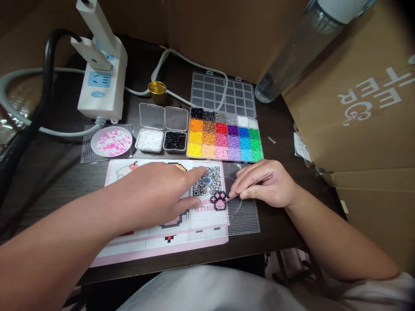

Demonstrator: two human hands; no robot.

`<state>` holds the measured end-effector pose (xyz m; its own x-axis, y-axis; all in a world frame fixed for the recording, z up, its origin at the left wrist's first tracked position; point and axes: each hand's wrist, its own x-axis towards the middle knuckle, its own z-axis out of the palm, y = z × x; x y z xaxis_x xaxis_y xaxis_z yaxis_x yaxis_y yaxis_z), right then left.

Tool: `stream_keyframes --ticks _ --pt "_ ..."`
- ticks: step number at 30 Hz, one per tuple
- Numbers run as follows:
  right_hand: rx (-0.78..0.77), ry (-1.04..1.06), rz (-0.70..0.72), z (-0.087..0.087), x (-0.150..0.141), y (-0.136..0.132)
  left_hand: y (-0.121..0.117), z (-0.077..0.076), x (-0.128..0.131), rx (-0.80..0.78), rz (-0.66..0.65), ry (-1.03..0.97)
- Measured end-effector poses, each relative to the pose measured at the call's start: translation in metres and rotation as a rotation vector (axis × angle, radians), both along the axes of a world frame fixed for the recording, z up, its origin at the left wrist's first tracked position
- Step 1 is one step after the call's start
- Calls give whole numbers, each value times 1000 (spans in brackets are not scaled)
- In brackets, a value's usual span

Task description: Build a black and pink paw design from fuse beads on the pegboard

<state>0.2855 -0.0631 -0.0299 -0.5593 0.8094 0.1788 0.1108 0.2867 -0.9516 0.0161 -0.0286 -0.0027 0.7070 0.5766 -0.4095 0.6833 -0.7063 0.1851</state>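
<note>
My right hand point(267, 183) pinches a pair of thin pink tweezers point(234, 195). Their tips reach the edge of a small paw-print piece made of black and pink fuse beads point(220, 204). This piece lies on a clear pegboard point(248, 222) that overlaps a printed pattern sheet point(129, 251). Over the sheet hovers or rests my left hand point(158, 190), thumb and index finger spread apart left of the paw; its other fingers are hidden. I see nothing in it. A printed QR code point(214, 179) shows beside the left index fingertip.
Behind the sheet stand an open bead case point(221, 128) of many colours, small boxes of white beads point(149, 140) and black beads point(175, 141), and a dish point(97, 149) of pink and white beads. A power strip point(102, 97), gold cup point(157, 91) and clear bottle point(292, 52) stand farther back.
</note>
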Motion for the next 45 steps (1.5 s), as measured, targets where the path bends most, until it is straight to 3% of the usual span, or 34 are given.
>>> stream_keyframes --ticks 45 --pt "12 29 10 -2 0 0 -1 0 -1 1 -1 25"
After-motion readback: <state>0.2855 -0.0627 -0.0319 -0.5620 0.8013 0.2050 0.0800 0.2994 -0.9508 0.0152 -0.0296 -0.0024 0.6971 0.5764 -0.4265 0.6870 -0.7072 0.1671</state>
